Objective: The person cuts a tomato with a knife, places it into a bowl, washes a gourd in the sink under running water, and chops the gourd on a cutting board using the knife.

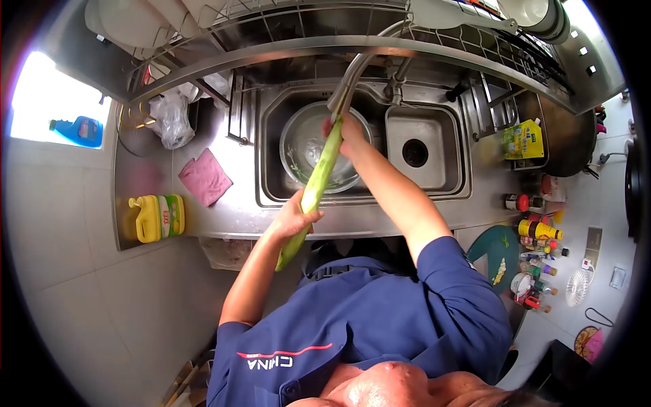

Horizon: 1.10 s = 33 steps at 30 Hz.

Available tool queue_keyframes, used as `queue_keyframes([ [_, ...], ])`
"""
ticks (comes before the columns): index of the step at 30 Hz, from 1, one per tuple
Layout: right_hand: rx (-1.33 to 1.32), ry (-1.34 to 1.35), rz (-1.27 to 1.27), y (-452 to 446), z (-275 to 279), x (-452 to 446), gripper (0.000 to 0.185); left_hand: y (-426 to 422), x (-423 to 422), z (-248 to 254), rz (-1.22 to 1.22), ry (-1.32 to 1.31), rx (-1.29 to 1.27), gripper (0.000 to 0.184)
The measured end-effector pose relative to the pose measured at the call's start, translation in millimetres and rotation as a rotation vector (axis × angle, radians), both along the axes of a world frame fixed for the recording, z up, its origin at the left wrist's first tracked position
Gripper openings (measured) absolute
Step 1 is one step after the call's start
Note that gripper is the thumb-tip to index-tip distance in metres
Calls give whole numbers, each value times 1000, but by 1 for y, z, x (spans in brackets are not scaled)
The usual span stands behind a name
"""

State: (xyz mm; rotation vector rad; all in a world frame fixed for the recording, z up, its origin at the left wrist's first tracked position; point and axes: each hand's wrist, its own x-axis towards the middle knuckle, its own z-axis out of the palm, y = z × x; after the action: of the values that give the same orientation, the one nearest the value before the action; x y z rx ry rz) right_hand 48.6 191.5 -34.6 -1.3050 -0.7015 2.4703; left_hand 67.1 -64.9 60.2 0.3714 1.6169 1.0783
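A long, pale green vegetable (319,178) slants over the left sink basin, its upper end close under the faucet (344,81). My left hand (294,218) is wrapped round its lower part, near the counter's front edge. Up by the faucet, my right hand (347,136) is closed at the upper end of the vegetable; its fingertips are partly hidden. Below the vegetable, a round metal bowl (291,146) with water and green scraps sits in the basin.
A pink cloth (205,178) and a yellow jug (157,217) lie to the left. The right basin (434,122) has a dark drain. Overhead runs a metal dish rack (298,46). Bottles and a green board (494,254) stand at the right.
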Motion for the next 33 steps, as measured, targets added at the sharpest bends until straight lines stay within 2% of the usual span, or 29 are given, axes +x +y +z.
queue_keyframes([
  [2,-47,101,-167,-11,-18,-22,31,-2,-1,-7,-12,96,-39,59],
  [3,-50,103,-169,-22,-19,-21,31,-3,-6,-12,-14,98,-42,59],
  [5,161,120,207,-58,14,-1,26,0,-17,-20,69,110,28,60],
  [7,110,94,207,-61,22,0,25,1,-25,-12,40,144,-8,61],
  [9,139,49,163,-24,14,-8,23,1,-26,-13,-13,124,-17,60],
  [10,47,92,-66,-5,-15,-21,22,1,-25,-7,8,77,18,59],
  [14,-19,36,-191,-13,3,-17,22,6,-30,-7,-20,76,1,58],
  [16,-43,87,113,-53,24,2,21,14,-36,-15,-51,160,-20,57],
  [19,-53,69,191,-45,24,3,20,20,-37,-14,-11,107,0,59],
  [20,-34,180,121,-23,10,1,20,20,-36,-11,-7,78,7,60],
  [21,-41,178,119,-6,-2,-4,20,20,-36,-12,-9,75,0,60],
  [23,42,224,-170,16,-18,-10,22,23,-37,-15,-43,129,5,60],
  [25,-39,181,-173,-2,-19,-11,17,30,-45,-17,-66,147,-4,61],
  [27,-45,124,112,-49,15,4,16,35,-50,-22,-85,169,-10,62],
  [29,-77,119,124,-58,24,5,14,40,-52,-25,-36,158,69,61],
  [30,-109,114,137,-57,27,6,12,40,-53,-25,-58,164,21,59],
  [31,-109,115,130,-45,20,3,12,40,-53,-22,-65,164,21,59],
  [33,-81,174,-180,-3,-2,-8,12,41,-52,-19,-103,199,-36,57],
])
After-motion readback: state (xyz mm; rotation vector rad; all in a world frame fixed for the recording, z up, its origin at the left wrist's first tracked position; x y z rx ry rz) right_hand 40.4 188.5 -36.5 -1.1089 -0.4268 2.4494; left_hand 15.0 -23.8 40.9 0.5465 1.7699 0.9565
